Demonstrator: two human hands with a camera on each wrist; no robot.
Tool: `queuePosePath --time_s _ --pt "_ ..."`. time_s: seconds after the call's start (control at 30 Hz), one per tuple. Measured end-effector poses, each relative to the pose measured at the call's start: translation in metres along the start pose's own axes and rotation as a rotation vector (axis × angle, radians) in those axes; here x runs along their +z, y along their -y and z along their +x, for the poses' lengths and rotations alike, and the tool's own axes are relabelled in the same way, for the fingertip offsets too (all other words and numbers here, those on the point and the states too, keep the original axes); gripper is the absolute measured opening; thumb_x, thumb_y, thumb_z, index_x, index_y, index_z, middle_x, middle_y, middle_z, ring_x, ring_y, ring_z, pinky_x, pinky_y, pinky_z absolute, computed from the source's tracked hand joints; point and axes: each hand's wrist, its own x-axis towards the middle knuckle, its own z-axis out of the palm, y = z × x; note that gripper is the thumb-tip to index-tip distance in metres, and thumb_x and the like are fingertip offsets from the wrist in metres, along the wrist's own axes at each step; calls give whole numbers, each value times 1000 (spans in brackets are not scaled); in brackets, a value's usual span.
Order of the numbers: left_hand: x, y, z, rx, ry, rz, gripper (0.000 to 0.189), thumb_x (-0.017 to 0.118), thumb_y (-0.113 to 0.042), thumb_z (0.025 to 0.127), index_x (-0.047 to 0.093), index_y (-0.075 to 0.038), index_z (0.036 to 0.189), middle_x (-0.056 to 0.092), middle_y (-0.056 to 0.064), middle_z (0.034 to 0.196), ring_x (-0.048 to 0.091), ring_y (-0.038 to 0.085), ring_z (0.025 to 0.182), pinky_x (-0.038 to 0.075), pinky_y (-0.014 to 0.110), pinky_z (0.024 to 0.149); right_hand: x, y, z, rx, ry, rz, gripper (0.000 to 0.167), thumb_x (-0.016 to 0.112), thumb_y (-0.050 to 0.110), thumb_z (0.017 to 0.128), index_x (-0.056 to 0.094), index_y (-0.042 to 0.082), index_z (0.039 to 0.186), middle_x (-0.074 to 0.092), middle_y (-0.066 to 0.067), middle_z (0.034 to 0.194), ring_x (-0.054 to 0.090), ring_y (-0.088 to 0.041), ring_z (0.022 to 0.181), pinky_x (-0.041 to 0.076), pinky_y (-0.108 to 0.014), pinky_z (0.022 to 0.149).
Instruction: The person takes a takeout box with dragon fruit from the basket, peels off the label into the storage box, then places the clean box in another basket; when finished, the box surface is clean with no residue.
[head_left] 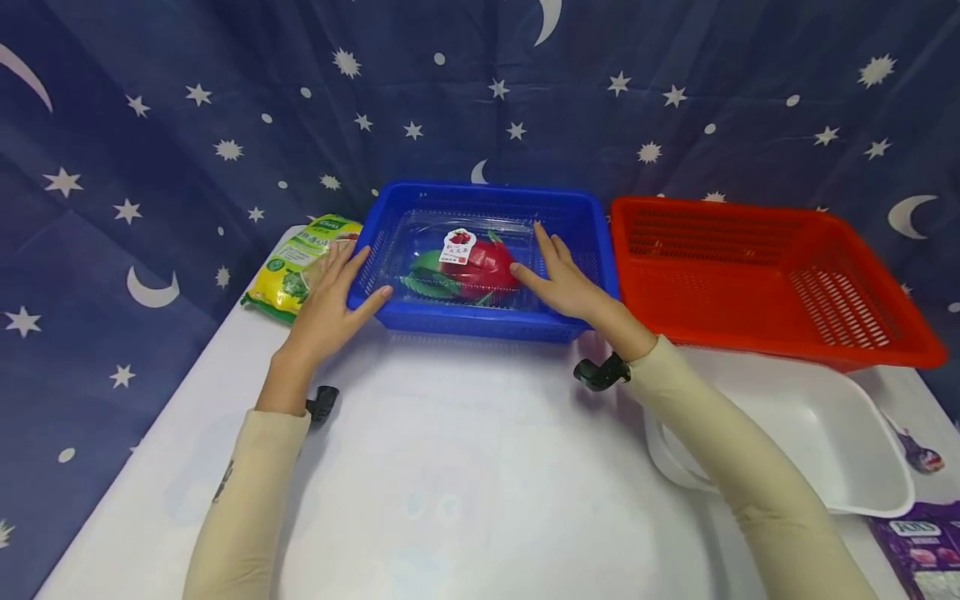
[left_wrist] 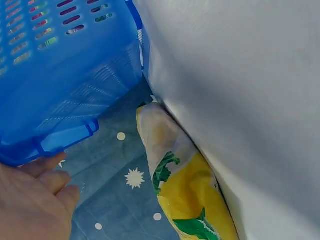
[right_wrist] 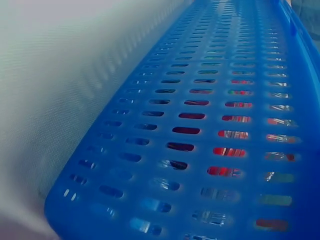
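Observation:
A blue perforated basket (head_left: 480, 321) stands at the back of the white table. Inside it lies a clear plastic box (head_left: 408, 242) with a white label (head_left: 457, 247); a red fruit shape (head_left: 491, 271) and green leaves (head_left: 429, 283) show through. At the basket's left rim is my left hand (head_left: 326, 308), fingers extended and thumb spread toward the front corner. In the left wrist view its fingers (left_wrist: 50, 177) touch the rim from outside. My right hand (head_left: 566, 287) reaches over the basket's front right, with spread fingers at the box's right end. The right wrist view shows only the basket's slotted side (right_wrist: 190, 130).
A yellow and green Knorr bag (head_left: 281, 271) leans behind my left hand. Right of the blue basket sits a red basket (head_left: 705, 300), with a white tub (head_left: 817, 433) before it, partly under my right sleeve. A wrapped lollipop (head_left: 922, 454) and a purple packet (head_left: 926, 554) lie at the far right.

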Motion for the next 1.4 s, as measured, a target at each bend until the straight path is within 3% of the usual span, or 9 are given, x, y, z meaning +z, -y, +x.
queuePosePath --time_s 0.3,0.57,0.7,0.8,0.97,1.1,1.23,1.3,1.4 --pt "1 0 0 -111 64 -87 93 51 -71 87 6 -29 158 -1 6 165 8 39 149 18 68 111 1 -2 16 94 73 26 89 37 56 99 -12 5 155 -5 -21 162 -4 -39 149 5 -59 118" --pt "1 1 0 -135 99 -144 100 59 -70 83 3 -34 157 10 10 164 15 40 147 21 66 111 3 0 21 188 144 152 88 36 55 100 -12 4 154 2 -22 162 10 -41 148 13 -57 118" --pt "1 2 2 -123 93 -157 100 60 -68 83 3 -33 157 10 9 164 16 39 148 21 65 112 1 1 20 194 135 231 88 41 51 101 -9 4 155 59 -23 119 61 -31 110 34 -49 113" --pt "2 3 3 -122 95 -171 100 61 -68 83 3 -34 157 10 9 164 15 38 148 21 65 112 -2 2 18 213 122 269 88 45 50 100 -7 6 155 58 -9 73 64 -21 69 41 -46 107" --pt "3 4 3 -128 96 -184 100 61 -68 83 3 -35 157 9 7 164 13 37 149 20 65 113 -3 4 18 228 91 304 87 49 49 99 -3 8 156 57 -6 68 64 -20 63 40 -46 108" --pt "2 5 2 -128 91 -184 99 61 -68 83 3 -34 157 9 7 164 13 37 149 20 65 113 -2 3 19 213 46 329 85 53 46 98 3 8 156 50 -2 62 56 -15 53 55 -35 83" --pt "3 5 2 -130 94 -182 99 60 -68 83 3 -35 157 8 7 164 12 37 149 20 65 113 -1 2 18 218 -14 376 82 56 42 97 10 10 156 51 -5 77 49 -16 57 52 -30 71" --pt "3 5 1 -133 97 -182 99 60 -68 83 3 -35 157 8 8 164 12 37 149 20 65 113 -2 2 18 228 -43 413 81 57 41 96 11 12 156 56 -12 104 56 -21 79 54 -36 84" --pt "3 5 1 -137 95 -182 99 60 -69 83 3 -36 157 8 8 164 12 37 149 20 66 112 -4 2 17 242 -80 467 84 61 41 93 13 15 156 37 -17 144 48 -31 116 44 -51 104"
